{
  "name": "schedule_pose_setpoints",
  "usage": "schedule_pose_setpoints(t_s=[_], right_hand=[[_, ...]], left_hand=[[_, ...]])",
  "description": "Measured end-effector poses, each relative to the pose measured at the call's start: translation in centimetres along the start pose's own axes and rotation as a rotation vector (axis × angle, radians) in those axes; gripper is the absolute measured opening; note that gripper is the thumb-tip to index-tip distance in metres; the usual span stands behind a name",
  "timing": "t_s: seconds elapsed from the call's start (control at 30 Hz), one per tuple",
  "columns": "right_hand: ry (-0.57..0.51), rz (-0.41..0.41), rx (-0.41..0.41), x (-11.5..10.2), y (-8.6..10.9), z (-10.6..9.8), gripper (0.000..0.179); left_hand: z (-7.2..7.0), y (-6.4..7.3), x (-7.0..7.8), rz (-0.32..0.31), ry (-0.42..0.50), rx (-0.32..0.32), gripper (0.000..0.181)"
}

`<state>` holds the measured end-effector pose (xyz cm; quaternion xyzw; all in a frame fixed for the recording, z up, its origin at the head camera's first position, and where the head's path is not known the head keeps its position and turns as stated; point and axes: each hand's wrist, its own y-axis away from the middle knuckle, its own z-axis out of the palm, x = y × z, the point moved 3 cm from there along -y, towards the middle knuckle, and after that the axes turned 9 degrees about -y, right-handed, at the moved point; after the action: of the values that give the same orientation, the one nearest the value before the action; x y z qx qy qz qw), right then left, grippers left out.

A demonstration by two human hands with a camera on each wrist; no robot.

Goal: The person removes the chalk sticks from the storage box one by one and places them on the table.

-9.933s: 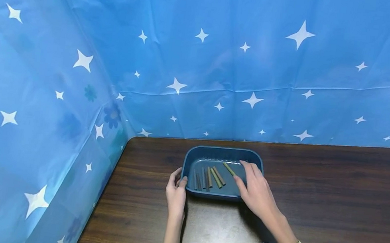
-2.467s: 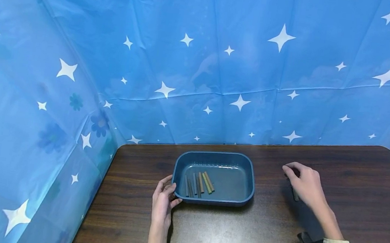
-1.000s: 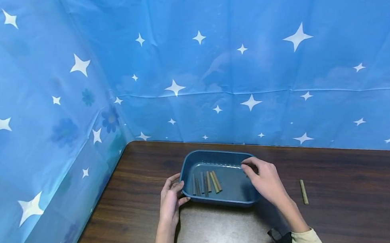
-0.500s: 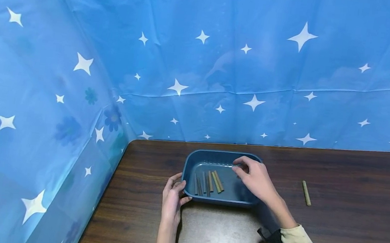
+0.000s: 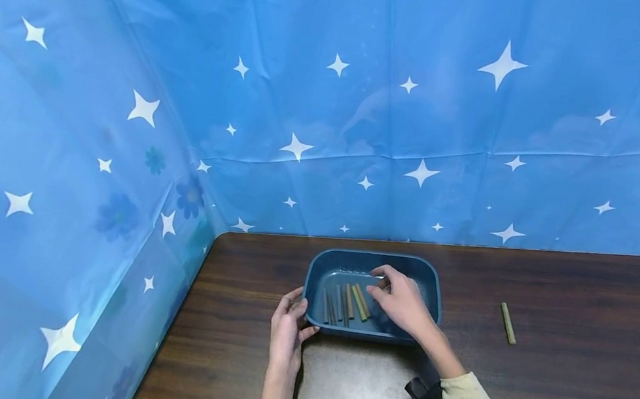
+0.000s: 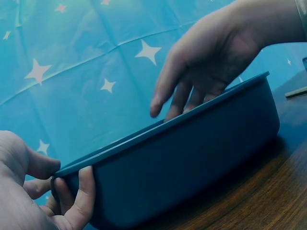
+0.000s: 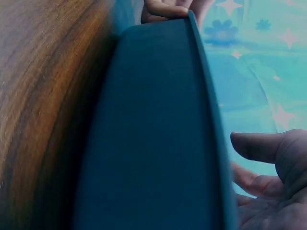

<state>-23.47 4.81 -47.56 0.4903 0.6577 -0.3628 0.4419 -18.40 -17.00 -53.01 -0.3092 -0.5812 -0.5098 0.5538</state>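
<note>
Slim green, brown and grey wood-like rods (image 5: 349, 301), left side of blue rectangular plastic-looking tray (image 5: 375, 337): probably light, stiff; pinch mid-length. My right grip (image 5: 405, 305): parted, empty; left grip (image 5: 287, 329): holding tray.

Bare R hand (image 5: 403, 300) is reaching over near-R rim of the deep, dark-teal, round-cornered rectangular tray (image 5: 369, 335), blocking entry there. Bare L hand (image 5: 285, 335) is gripping near-L corner, obstructing that side. Slim grey, brown & yellow-green sticks (image 5: 349, 301) are crowding L half of floor. Far-L corner is lying open from above. Dark wood-grain table (image 5: 586, 361) is giving room btwn tray & lone slim green stick (image 5: 509, 323); blue star-print sheet (image 5: 394, 122) is walling off far edge.
</note>
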Motion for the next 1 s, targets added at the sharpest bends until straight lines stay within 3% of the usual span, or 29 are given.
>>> schedule_pose_setpoints(t_s=[0.27, 0.67, 1.0], right_hand=[[0.005, 0.092, -0.024, 1.4, -1.4, 1.3, 0.035], [0.114, 0.192, -0.034, 2.6, -2.4, 2.8, 0.043], [0.242, 0.197, -0.069, 2.4, -3.4, 3.5, 0.045]], left_hand=[[0.0, -0.5, 0.0, 0.001, 0.01, -0.011, 0.038], [0.0, -0.3, -0.1, 0.009, 0.017, -0.024, 0.038], [0.1, -0.3, -0.1, 0.011, 0.017, -0.031, 0.039]])
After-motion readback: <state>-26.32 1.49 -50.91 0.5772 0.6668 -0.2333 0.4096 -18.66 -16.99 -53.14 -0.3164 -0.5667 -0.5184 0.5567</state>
